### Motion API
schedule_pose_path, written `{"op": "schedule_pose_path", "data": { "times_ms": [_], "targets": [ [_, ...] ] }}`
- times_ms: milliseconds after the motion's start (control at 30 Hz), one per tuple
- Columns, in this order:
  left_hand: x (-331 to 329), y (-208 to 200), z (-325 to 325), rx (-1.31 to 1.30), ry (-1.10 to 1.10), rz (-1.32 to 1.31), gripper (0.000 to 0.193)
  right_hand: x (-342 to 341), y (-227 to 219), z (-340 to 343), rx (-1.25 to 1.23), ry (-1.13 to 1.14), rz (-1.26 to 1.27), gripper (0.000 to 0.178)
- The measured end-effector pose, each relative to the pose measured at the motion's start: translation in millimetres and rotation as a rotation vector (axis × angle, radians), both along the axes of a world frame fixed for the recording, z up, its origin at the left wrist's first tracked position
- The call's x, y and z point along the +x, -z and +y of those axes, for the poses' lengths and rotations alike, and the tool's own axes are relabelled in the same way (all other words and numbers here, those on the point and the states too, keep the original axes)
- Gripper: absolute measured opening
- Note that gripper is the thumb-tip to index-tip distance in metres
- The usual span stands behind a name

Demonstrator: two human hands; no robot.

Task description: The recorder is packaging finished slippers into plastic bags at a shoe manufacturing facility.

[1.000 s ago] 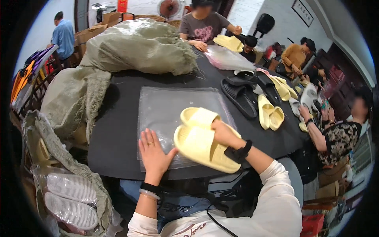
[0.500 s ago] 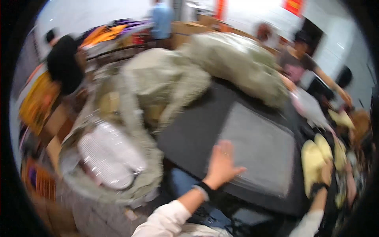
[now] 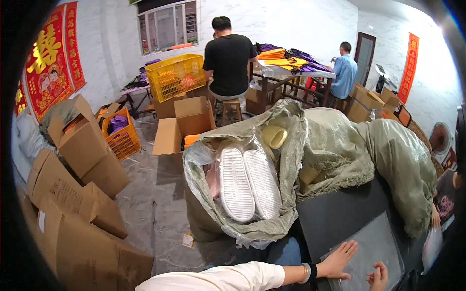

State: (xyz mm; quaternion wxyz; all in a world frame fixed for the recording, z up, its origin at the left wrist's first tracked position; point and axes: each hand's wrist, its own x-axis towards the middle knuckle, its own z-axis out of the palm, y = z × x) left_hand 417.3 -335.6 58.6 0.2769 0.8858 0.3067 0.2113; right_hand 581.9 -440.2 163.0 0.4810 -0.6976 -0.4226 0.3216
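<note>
My left hand (image 3: 338, 262) lies palm down, fingers stretched, on a stack of clear plastic bags (image 3: 381, 240) on the black tabletop (image 3: 318, 213). To its right, over the same stack, my right hand (image 3: 378, 278) has its fingers loosely bent and apart, with nothing visible in it. The lower frame edge cuts it off. Left of the table stands an open woven sack (image 3: 206, 213). On top inside it lies a pair of white slippers (image 3: 236, 186) in clear plastic, ribbed soles up, with a pale yellow slipper (image 3: 274, 137) behind them.
More greenish woven sacks (image 3: 335, 145) lie along the table's far side. Cardboard boxes (image 3: 87, 242) crowd the left floor, near an orange crate (image 3: 122, 138). A person in black (image 3: 229, 63) and another in light blue (image 3: 345, 72) sit at the back; a third person (image 3: 444, 199) is at right.
My view has swung left, so the sack and slippers sit nearer the middle. My right hand, earlier at pale yellow slippers on the right, is now over the plastic bags without them.
</note>
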Motion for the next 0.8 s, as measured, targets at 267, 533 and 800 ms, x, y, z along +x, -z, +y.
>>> {"op": "schedule_pose_path", "data": {
  "times_ms": [267, 533, 800],
  "targets": [
    [9.0, 4.0, 1.4, 0.004, 0.016, -0.04, 0.104, -3.8, 70.5, 58.0, -0.06, -0.148, 0.1, 0.026],
    [6.1, 8.6, 3.1, 0.081, -0.024, -0.245, 0.082, 0.4, 84.9, 60.5, -0.025, -0.14, 0.216, 0.022],
    [-128.9, -57.9, -2.5, 0.261, -0.723, -0.651, 0.055, 0.4, 78.9, 57.3, -0.073, -0.184, 0.243, 0.022]
  ]
}}
